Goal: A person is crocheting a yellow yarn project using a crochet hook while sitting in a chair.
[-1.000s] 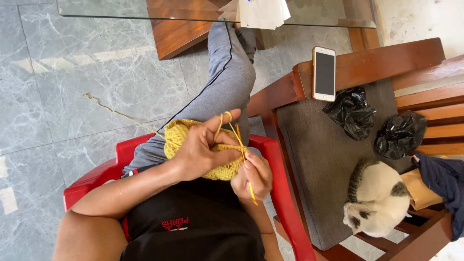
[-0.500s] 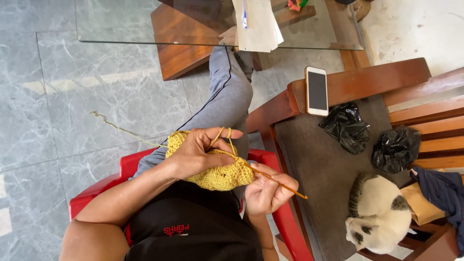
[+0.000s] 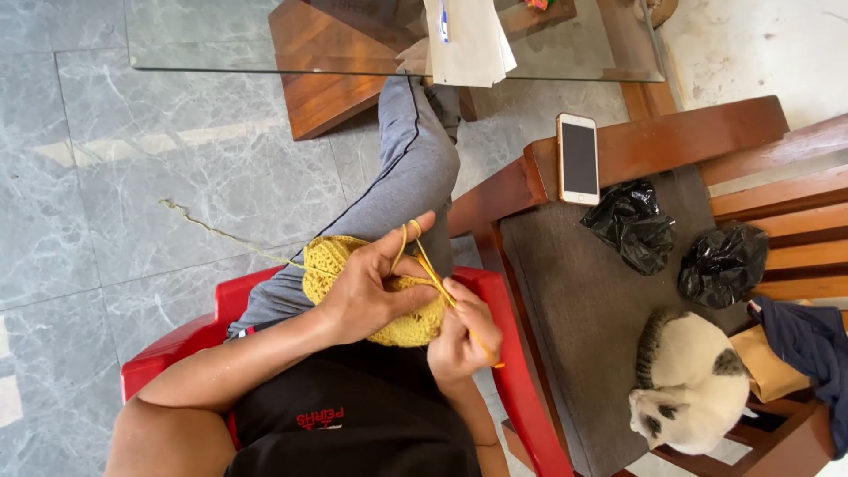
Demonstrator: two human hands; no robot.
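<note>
Dark-screened white phone (image 3: 579, 158) on wooden armrest; two black plastic bags (image 3: 632, 225) beside.

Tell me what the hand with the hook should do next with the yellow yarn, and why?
Probably draw the crochet hook back through the yellow crochet piece, pulling a loop along. The right hand holds the hook against the piece's edge, and the left hand keeps the yarn strand taut over a raised finger, ready to be caught.
</note>
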